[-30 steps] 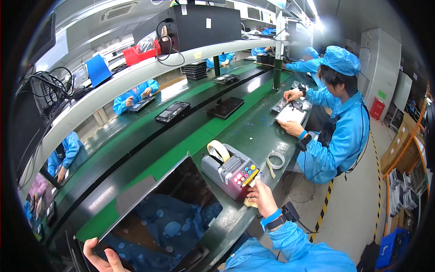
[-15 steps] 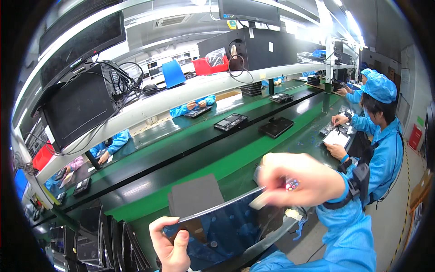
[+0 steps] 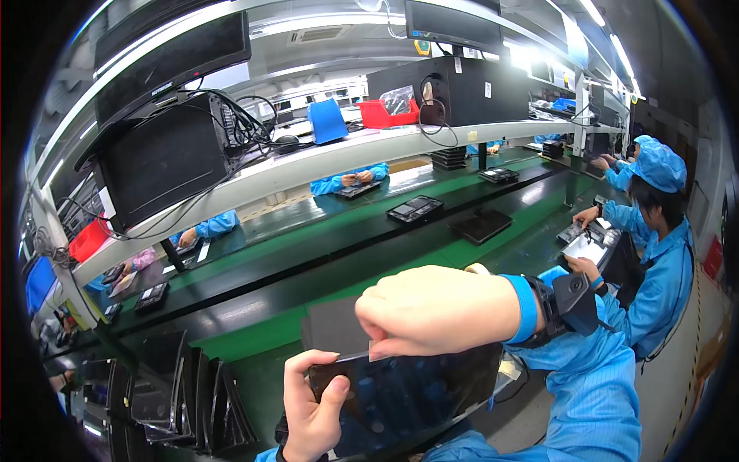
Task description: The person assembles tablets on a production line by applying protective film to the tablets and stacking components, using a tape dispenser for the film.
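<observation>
My left hand [image 3: 314, 408] grips the left end of a dark glossy screen panel [image 3: 431, 393], its thumb on the face and fingers behind the upper edge. The panel is tilted up in front of me, with several pale spots on it. My right hand [image 3: 431, 312] is closed in a pinch on a small pale strip [image 3: 375, 354] at the panel's upper edge, just right of my left fingertips. This hand and wrist cover part of the upper edge. Behind the panel lies a dark grey flat sheet or pad [image 3: 327, 323], partly hidden.
Several dark panels [image 3: 165, 393] stand upright at lower left. Tablet-like devices [image 3: 414, 209] lie along the green-and-black bench [image 3: 254, 296]. A shelf [image 3: 285, 163] with monitors and a red bin [image 3: 385, 114] spans above. A co-worker in blue [image 3: 654, 262] sits at right.
My right hand has swung left along the panel's upper edge, bringing the pale strip close to my left fingers. My left hand still holds the panel. The whole view has shifted slightly.
</observation>
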`<control>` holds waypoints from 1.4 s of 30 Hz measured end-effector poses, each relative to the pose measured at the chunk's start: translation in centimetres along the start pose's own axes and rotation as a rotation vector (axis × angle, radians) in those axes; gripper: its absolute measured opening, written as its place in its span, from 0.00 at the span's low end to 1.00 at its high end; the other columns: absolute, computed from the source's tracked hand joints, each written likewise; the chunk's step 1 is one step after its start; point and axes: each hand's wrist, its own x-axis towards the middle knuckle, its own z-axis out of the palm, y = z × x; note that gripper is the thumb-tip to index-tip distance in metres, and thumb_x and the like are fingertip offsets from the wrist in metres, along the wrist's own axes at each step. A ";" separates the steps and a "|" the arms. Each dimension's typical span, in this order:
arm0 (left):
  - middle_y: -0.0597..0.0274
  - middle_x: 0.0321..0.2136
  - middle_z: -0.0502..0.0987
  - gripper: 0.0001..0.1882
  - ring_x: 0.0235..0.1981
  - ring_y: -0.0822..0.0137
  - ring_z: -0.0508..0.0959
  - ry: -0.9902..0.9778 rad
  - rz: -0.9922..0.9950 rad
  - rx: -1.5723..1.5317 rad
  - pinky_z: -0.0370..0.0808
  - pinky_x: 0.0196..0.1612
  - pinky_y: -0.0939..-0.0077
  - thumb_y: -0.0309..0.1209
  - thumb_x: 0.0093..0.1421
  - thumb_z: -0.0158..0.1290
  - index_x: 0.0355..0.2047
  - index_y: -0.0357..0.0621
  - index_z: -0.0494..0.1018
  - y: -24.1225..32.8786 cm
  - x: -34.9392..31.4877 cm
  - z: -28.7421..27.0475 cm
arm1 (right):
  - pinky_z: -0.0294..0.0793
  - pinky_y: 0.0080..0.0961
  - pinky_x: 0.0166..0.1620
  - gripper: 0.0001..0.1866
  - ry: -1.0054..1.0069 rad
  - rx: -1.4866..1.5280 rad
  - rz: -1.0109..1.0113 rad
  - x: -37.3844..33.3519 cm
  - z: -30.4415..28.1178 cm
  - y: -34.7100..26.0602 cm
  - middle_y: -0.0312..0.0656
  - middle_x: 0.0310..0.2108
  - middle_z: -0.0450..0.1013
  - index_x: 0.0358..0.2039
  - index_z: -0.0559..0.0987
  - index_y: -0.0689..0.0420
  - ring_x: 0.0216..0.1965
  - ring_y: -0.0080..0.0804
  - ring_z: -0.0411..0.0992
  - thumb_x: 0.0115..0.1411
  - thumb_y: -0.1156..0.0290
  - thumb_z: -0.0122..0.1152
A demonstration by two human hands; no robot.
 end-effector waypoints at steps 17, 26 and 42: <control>0.63 0.35 0.71 0.16 0.32 0.78 0.71 0.063 0.014 -0.030 0.70 0.35 0.86 0.25 0.61 0.52 0.47 0.40 0.61 -0.2 0.6 -0.9 | 0.69 0.29 0.33 0.10 0.393 0.049 0.014 0.5 5.2 0.8 0.39 0.27 0.71 0.30 0.76 0.58 0.30 0.37 0.69 0.55 0.64 0.62; 0.63 0.41 0.68 0.15 0.39 0.76 0.68 0.141 0.093 0.157 0.66 0.42 0.85 0.29 0.60 0.53 0.46 0.38 0.65 -0.1 4.6 -3.2 | 0.66 0.35 0.35 0.13 0.534 -0.280 0.152 2.6 2.7 0.5 0.40 0.26 0.71 0.27 0.75 0.57 0.30 0.38 0.69 0.58 0.59 0.59; 0.62 0.42 0.74 0.14 0.45 0.67 0.70 0.521 -0.403 0.170 0.65 0.51 0.71 0.32 0.60 0.53 0.46 0.42 0.71 -38.7 23.5 -29.7 | 0.71 0.25 0.41 0.15 0.814 0.937 1.340 -14.2 26.2 2.4 0.42 0.33 0.74 0.35 0.76 0.64 0.35 0.28 0.72 0.65 0.64 0.48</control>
